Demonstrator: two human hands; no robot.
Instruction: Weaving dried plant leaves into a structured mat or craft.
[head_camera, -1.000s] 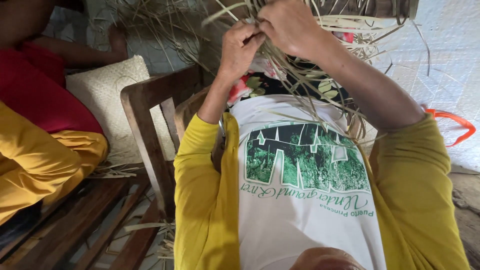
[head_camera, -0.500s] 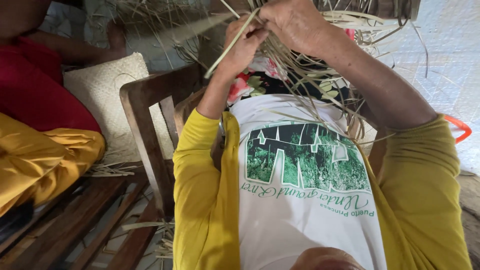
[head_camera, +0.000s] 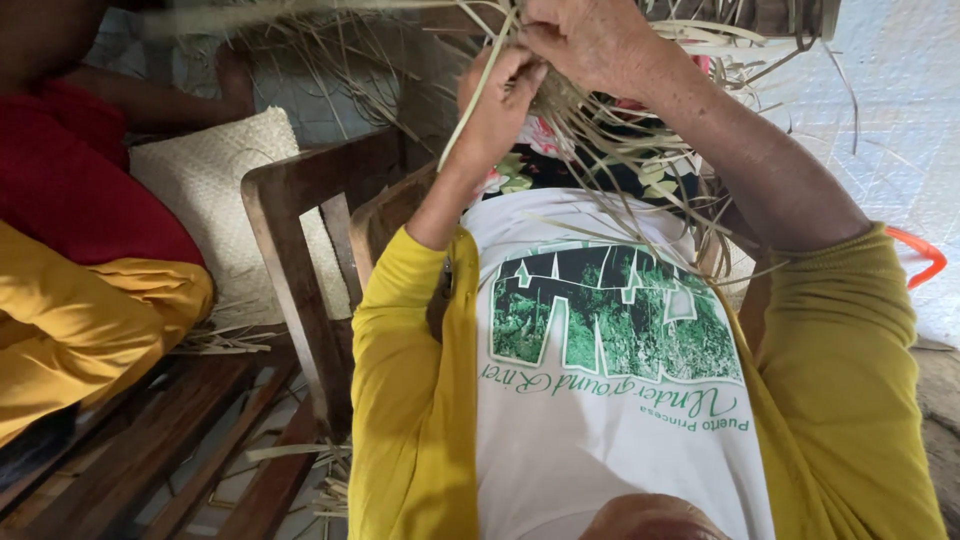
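Palm strips (head_camera: 640, 150) above the wooden chair (head_camera: 300, 250): our left hand (head_camera: 500, 100) pinches one strand, right hand (head_camera: 600, 45) clamps the weave; we judge steady tension essential.

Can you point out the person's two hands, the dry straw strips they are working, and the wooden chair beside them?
left hand (head_camera: 497, 95), head view, back of the hand
right hand (head_camera: 590, 40), head view, knuckles
straw strips (head_camera: 640, 165), head view, loose hanging ends
wooden chair (head_camera: 290, 260), head view, back post

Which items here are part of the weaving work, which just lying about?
In use:
left hand, pinching a pale strip
right hand, on the woven bundle
dried leaf strips

Lying about:
wooden chair
woven mat
loose scraps
orange handle
person in red and yellow
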